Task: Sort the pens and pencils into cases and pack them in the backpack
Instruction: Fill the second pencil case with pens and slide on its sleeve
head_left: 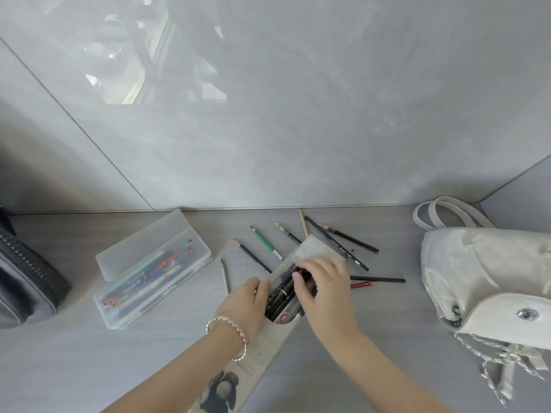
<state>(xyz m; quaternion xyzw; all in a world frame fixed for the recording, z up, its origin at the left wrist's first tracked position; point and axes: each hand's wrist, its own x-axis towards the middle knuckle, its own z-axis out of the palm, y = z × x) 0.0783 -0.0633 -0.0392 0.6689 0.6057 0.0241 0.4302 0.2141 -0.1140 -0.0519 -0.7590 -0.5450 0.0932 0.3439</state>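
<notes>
A long beige case lies open at table centre, holding several dark pens. My left hand grips the case's left edge. My right hand rests on the pens inside it, fingers curled over them. Several loose pencils lie around the case, among them a green pencil, a dark pencil, a grey pencil and a red pencil. A clear plastic case with coloured pens stands open to the left. The white backpack lies at the right.
A dark grey zipped bag sits at the left edge. A grey wall rises right behind the table. The backpack's chain straps trail toward the front right.
</notes>
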